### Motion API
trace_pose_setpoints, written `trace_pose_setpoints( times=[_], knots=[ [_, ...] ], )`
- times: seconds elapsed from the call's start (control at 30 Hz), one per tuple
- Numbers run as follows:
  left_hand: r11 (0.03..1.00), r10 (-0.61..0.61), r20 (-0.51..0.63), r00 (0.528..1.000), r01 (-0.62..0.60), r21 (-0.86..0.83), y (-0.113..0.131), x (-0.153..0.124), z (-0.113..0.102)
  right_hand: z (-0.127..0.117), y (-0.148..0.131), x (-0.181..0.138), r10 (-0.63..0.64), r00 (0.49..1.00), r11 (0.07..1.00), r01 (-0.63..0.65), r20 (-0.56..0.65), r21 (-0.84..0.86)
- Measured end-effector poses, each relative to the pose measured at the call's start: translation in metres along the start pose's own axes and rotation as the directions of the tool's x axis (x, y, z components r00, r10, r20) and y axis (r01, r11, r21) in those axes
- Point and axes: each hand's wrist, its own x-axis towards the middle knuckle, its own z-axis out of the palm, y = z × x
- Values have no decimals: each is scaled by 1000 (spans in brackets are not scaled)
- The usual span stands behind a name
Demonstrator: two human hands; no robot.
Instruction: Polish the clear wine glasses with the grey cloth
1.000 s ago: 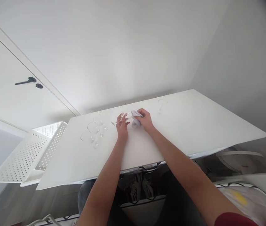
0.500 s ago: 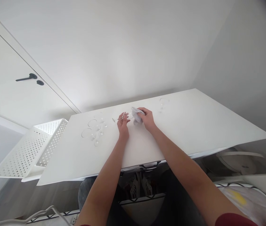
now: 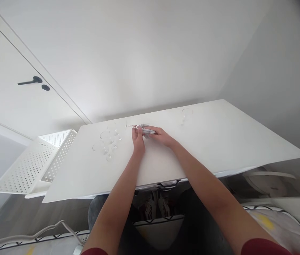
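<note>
Head view: right hand (image 3: 160, 134) and cloth (image 3: 148, 131) have shifted in beside the left hand (image 3: 138, 141).
Left pinches the glass (image 3: 130, 126), right the cloth, over a white table (image 3: 219, 141) before a pale wall (image 3: 139, 53).

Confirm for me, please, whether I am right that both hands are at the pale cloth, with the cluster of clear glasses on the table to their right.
Not quite: the left hand and right hand are both at the pale cloth, but the head view shows the cluster of clear glasses on the table to their left.
</note>
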Motion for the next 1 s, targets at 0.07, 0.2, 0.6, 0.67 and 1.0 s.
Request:
trace_pose_setpoints(
  times=[0.07, 0.2, 0.6, 0.67, 1.0],
  knots=[
    [1000, 19, 41, 999, -18, -14, 2, -1, 2, -3, 0, 0, 2, 1000, 997, -2, 0, 73],
    [996, 43, 109, 993, -34, -88, 4, -1, 5, -7, -2, 1, 9, 997, 981, 5, -70, 196],
    [982, 29, 125, 992, -6, -187, 2, 2, 0, 1, -3, -1, -31, 990, 997, 21, -136, -74],
    [977, 20, 124, 992, 7, -215, 1, 4, -1, -2, -4, -2, 56, 997, 995, -51, -61, 84],
    [997, -60, 93, 994, 63, -33, 3, -1, 4, -5, -1, 2, 199, 969, 926, -137, -149, 351]
  ],
)
